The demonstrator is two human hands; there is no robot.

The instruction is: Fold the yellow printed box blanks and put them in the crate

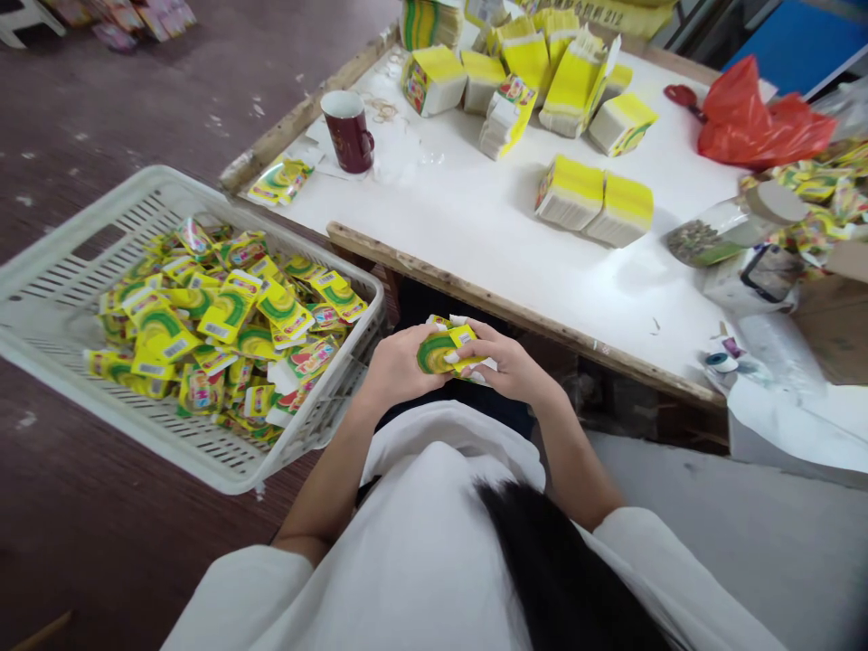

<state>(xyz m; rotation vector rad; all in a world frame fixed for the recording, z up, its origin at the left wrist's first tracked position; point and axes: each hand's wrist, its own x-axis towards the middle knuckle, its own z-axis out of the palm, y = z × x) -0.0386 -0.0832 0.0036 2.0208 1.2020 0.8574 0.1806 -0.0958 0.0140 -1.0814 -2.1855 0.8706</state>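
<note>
Over my lap, just in front of the table edge, both hands meet around a yellow card packet [435,353] with a green curved print. My left hand [400,366] is closed on its left side. My right hand [503,360] pinches the right side, where a yellow flap stands up, with white coverings on some fingertips. To the left, a white plastic basket [41,312] holds many similar yellow-green packets [231,306], lying in a loose heap.
On the white table [461,203] stand a maroon mug [349,136], bundled stacks of yellow cards [570,194], a red plastic bag [759,122] and a clear jar [736,226]. A wooden strip [448,285] edges the table nearest me. One packet [280,181] lies at the left corner.
</note>
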